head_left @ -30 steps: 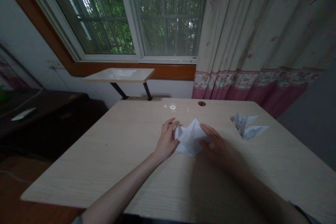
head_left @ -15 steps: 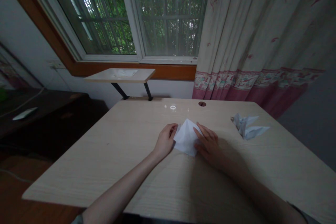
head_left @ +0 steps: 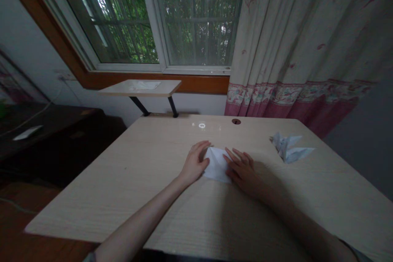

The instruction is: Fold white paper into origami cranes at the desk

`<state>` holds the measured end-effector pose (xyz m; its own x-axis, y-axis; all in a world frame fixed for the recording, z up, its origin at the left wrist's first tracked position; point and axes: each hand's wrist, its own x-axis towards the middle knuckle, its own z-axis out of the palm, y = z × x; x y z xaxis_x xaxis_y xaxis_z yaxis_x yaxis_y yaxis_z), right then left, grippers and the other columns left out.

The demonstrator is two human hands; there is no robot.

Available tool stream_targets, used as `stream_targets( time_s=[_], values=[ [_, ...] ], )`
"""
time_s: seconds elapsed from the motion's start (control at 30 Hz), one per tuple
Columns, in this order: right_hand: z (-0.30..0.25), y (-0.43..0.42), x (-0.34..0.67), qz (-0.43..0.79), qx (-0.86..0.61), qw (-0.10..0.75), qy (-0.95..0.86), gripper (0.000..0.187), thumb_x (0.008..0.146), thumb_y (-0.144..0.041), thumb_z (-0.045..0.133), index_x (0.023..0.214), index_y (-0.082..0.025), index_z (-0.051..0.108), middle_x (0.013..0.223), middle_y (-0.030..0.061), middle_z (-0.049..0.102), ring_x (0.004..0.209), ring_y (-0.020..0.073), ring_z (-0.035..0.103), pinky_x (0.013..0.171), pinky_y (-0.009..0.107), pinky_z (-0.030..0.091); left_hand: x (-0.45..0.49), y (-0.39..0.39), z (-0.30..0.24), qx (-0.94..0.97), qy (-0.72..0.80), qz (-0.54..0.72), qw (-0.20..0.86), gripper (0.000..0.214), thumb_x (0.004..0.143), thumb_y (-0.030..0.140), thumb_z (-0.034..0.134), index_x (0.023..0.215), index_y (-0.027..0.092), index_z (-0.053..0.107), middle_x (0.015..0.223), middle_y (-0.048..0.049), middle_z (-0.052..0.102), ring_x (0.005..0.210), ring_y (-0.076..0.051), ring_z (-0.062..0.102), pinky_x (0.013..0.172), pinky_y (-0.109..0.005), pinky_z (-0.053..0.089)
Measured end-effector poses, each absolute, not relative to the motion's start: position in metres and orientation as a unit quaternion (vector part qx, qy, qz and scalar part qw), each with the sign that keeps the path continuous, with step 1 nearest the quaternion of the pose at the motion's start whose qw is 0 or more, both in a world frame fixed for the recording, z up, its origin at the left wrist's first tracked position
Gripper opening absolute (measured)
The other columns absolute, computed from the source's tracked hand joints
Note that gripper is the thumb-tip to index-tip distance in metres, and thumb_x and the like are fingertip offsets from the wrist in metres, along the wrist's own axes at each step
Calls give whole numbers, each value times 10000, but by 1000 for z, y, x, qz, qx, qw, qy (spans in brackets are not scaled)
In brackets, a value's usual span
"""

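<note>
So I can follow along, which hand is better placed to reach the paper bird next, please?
Probably the right hand: it rests on the right edge of the folded white paper, nearest the paper bird. The left hand, at the other edge, would have to cross it.

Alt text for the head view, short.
The left hand and right hand rest on either side of a folded white paper on a pale wood-grain table. A folded paper figure lies to the right, with a barred window and patterned curtain beyond.
</note>
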<state>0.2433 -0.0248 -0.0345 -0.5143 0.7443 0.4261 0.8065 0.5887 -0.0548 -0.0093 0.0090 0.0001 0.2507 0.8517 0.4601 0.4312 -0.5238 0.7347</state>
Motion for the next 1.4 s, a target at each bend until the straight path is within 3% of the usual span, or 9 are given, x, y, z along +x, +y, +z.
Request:
stream_targets(
  time_s=[0.2,0.37,0.57,0.7,0.83,1.03,1.2,1.3,1.4],
  values=[
    [-38,-25,244,-80,-464,177,-864,462,995,-256,469,1456,-257,502,1533,57,488,1453,308,355,1171,561,272,-9,8,-2,806,439,346,195,574,719,70,586,1277,192,641,1449,-96,558,1358,-263,482,1176,-488,355],
    [-42,-25,243,-83,-459,189,-864,441,997,-269,468,1433,-235,529,1476,69,553,1439,314,376,1165,583,281,-10,7,-6,860,424,237,156,579,868,109,506,1441,192,504,1503,-91,516,1414,-230,451,1222,-501,279],
    [-30,-30,241,-63,-430,183,-882,486,1004,-320,446,1466,-169,474,1470,140,543,1417,294,409,1180,572,265,-9,3,-5,886,426,162,91,457,1002,216,424,1453,208,495,1524,-83,491,1416,-228,454,1184,-465,347],
    [-26,-33,240,-51,-413,183,-891,609,979,-447,504,1493,-130,420,1487,179,512,1422,320,390,1182,589,246,-10,2,0,895,418,140,68,480,1010,205,410,1488,205,452,1546,-72,464,1418,-224,442,1164,-436,360],
    [-30,-31,242,-45,-414,193,-888,620,970,-465,526,1494,-155,417,1509,162,491,1430,309,376,1188,573,243,-11,1,4,900,413,128,59,500,1005,214,425,1504,234,429,1556,-52,452,1406,-244,442,1134,-448,377],
    [-30,-29,244,-44,-417,199,-886,539,973,-345,525,1487,-207,434,1473,132,535,1395,287,423,1164,571,291,-13,2,7,895,421,136,54,464,990,252,482,1452,220,502,1491,-75,530,1344,-260,493,1119,-463,401],
    [-31,-26,248,-75,-420,207,-880,473,978,-249,481,1450,-227,474,1468,107,549,1371,276,449,1149,565,303,-13,1,8,899,409,147,50,451,966,252,507,1401,139,547,1462,-139,548,1377,-261,480,1158,-437,382],
    [-34,-21,253,-96,-426,214,-874,457,966,-234,491,1423,-243,505,1469,94,552,1366,274,454,1150,544,292,-12,-1,10,898,411,147,48,448,952,260,527,1384,148,568,1431,-121,581,1297,-251,552,1111,-405,430],
    [-34,-18,257,-114,-440,219,-864,445,948,-247,530,1393,-254,539,1448,89,575,1346,284,472,1147,531,280,-12,-3,15,902,407,140,27,438,963,299,531,1386,198,574,1435,-75,587,1229,-267,583,1060,-451,445]
  ],
)
